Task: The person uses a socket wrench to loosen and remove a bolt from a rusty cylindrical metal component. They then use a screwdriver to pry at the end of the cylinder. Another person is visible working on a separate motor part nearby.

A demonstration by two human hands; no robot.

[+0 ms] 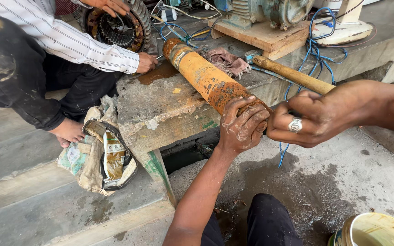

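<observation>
Rusty orange pipe (206, 77), lying on wooden bench (160, 114): left hand (242, 125) fingers curled around its near end, right hand (313, 118) pinching something hidden beside it; end-fitting work underway, steady bracing needed.

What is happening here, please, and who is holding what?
The person's left hand grips the near end of a rusty orange cylinder that lies on a worn wooden bench. The right hand, wearing a ring, is closed at the same end; what it holds is hidden. A wooden-handled tool and a rag lie beside the cylinder. Another person in a striped shirt sits at the bench's far side.
</observation>
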